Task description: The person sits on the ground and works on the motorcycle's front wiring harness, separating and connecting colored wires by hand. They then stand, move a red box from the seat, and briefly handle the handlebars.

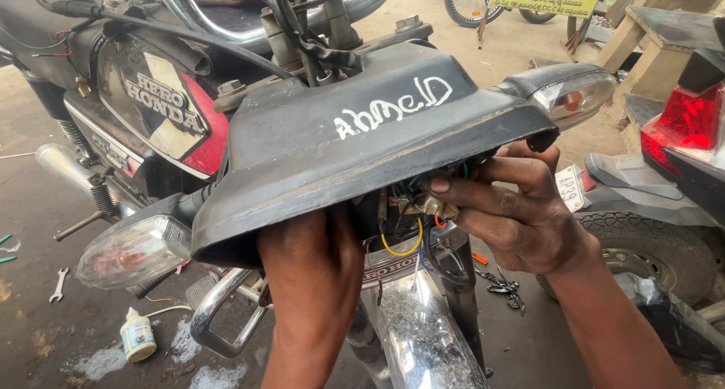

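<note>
Gripping from below, my left hand (313, 283) is reaching up under the black headlight cowl (362, 147) of the motorcycle, its fingers hidden inside the shell, so I cannot tell whether that grip is closed on anything or just bracing. I judge it is propping the cowl so the underside stays tipped toward me and the wiring is exposed.

Working left to right: a small white bottle (138, 336) is standing on the stained floor (45, 208), with a spanner (58, 284) lying farther left. Above them the left clear turn-signal lamp (134, 250) is jutting out from the cowl's edge, and behind it the black and red fuel tank (162, 109) is showing. The chrome front mudguard (423, 336) is running down between my forearms.

Right of centre, my right hand (513, 215) is pinching a small pale connector (440, 205) between thumb and fingertips, the grip closed on it just under the cowl's rim, where a yellow wire (402, 247) is looping down amid the other leads. The right turn-signal lamp (570, 94) is sticking out above that hand, and another vehicle's red tail lamp (689, 121) is sitting at the far right.
</note>
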